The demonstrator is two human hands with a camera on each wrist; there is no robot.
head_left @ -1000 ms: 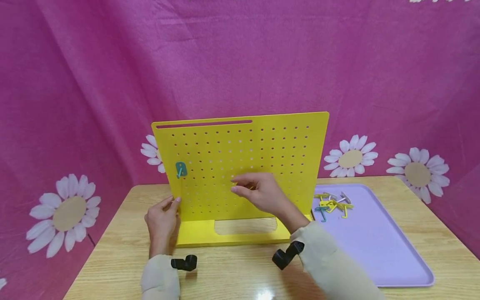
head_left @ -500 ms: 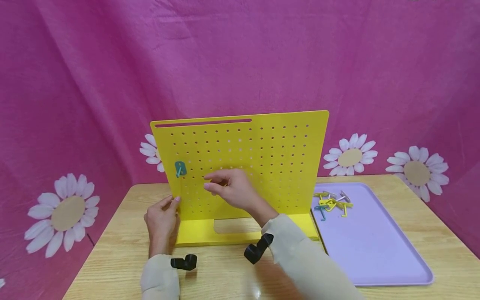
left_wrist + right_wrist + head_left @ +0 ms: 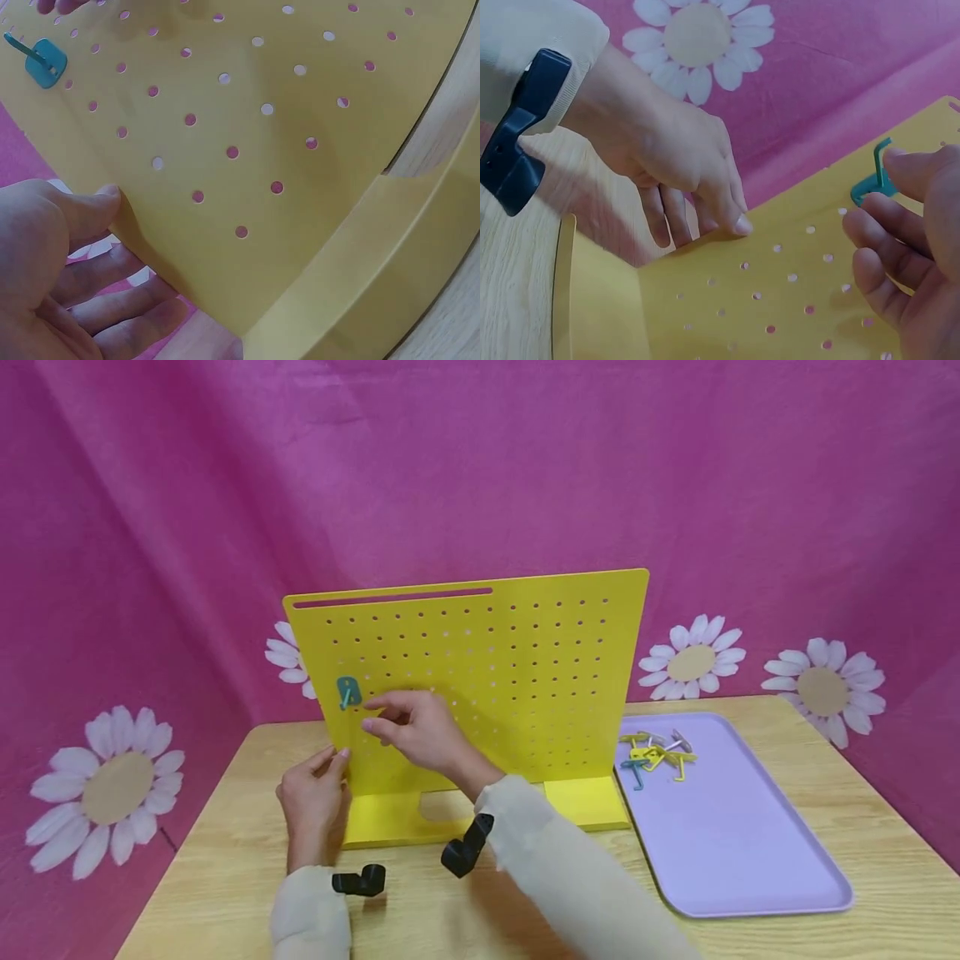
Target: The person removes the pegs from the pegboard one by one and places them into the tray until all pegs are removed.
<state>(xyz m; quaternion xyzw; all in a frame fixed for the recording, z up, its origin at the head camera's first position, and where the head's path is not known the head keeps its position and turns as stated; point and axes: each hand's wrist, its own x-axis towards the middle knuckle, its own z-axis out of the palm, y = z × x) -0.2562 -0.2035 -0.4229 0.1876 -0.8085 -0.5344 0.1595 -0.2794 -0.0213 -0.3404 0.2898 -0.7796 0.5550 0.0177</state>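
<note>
A yellow pegboard (image 3: 540,693) stands upright on its yellow base. Near its left edge a teal hook (image 3: 348,692) is mounted in the holes, with its peg sticking out. My left hand (image 3: 311,802) holds the board's lower left edge, thumb on the front and the other fingers behind, as the left wrist view shows. Close to the right of the hook is my right hand (image 3: 420,727), thumb and fingers loosely bent and apart, with nothing seen between them. In the right wrist view the thumb of my right hand (image 3: 937,232) partly overlaps the teal hook (image 3: 874,184).
To the right of the board lies a purple tray (image 3: 735,835) on the wooden table (image 3: 405,910). Several loose hooks (image 3: 656,756), yellow, teal and whitish, are piled at its far left corner. A pink curtain (image 3: 480,468) with daisies hangs behind.
My right hand has moved left across the board's front, from its middle to beside the teal hook. My left hand keeps its hold on the board's edge. The view has shifted slightly.
</note>
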